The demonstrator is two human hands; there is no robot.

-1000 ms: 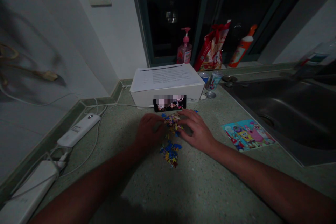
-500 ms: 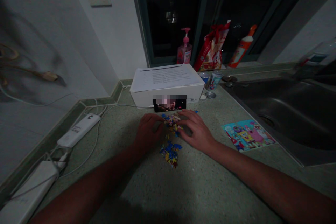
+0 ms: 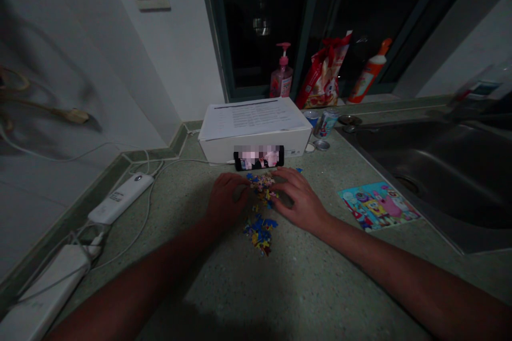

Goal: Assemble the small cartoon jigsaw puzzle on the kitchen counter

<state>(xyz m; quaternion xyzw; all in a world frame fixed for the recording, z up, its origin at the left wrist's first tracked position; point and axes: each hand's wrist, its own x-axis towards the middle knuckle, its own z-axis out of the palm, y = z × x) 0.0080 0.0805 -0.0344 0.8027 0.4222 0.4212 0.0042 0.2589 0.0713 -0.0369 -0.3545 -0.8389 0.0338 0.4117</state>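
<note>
A loose heap of small jigsaw puzzle pieces [image 3: 263,181], pink, yellow and blue, lies between my two hands on the counter. At its left edge is my left hand [image 3: 228,194], fingers curved, with a gap between thumb and forefinger. My right hand [image 3: 298,197] rests along the heap's right side, its fingers spread and touching the pieces. I see nothing held in either hand, though the fingertips are small and dim. Closer to me lies a second cluster of blue and yellow pieces [image 3: 260,232]. A cartoon picture card [image 3: 378,205] lies flat to the right.
Behind the heap, a lit phone [image 3: 259,159] leans on a white box [image 3: 224,146], with a cable running left. Power strips [image 3: 120,198] lie along the left wall. A metal sink [image 3: 440,170] is at right. Cans [image 3: 326,123] and a pink pump bottle [image 3: 281,77] stand behind.
The picture on the phone screen has changed. Both hands and the puzzle pieces look almost the same as before.
</note>
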